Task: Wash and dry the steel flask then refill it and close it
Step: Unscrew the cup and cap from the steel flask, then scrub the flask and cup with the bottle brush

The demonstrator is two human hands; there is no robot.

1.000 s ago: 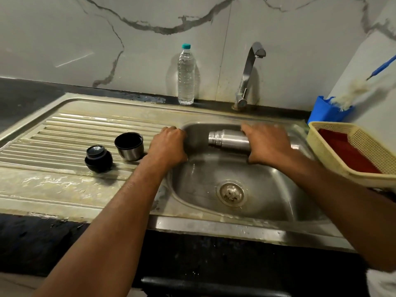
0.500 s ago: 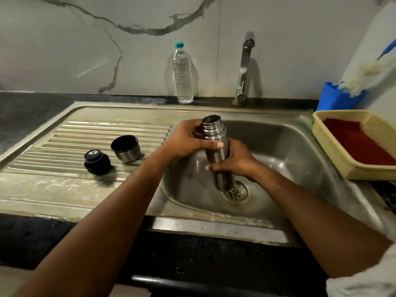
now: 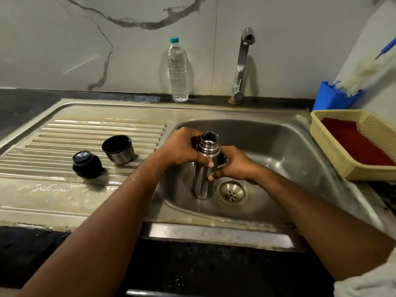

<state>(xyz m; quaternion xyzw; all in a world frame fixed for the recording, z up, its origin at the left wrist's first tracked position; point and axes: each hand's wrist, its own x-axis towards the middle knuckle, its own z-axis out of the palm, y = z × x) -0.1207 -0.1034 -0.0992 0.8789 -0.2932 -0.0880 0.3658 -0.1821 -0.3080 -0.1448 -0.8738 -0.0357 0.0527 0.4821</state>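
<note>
Steel greys, one red patch.
I see a silver flask (image 3: pixel 203 179), a black stopper (image 3: pixel 86 165), a silver cup (image 3: pixel 119 149) with black inside, a teal-capped clear bottle (image 3: pixel 177 69), a cream basket (image 3: pixel 334 151) holding red cloth (image 3: pixel 353 144), a blue holder (image 3: pixel 334 96), and white grey-veined marble (image 3: pixel 128 39).

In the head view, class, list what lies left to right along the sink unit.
Stopper → cup → left hand → flask → right hand → drain → basket.

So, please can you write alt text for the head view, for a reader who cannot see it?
Both hands, left hand and right hand, hold an open steel flask upright in a sink, beside the drain. Its cup and stopper sit on the drainboard; a water bottle stands by the tap.
</note>
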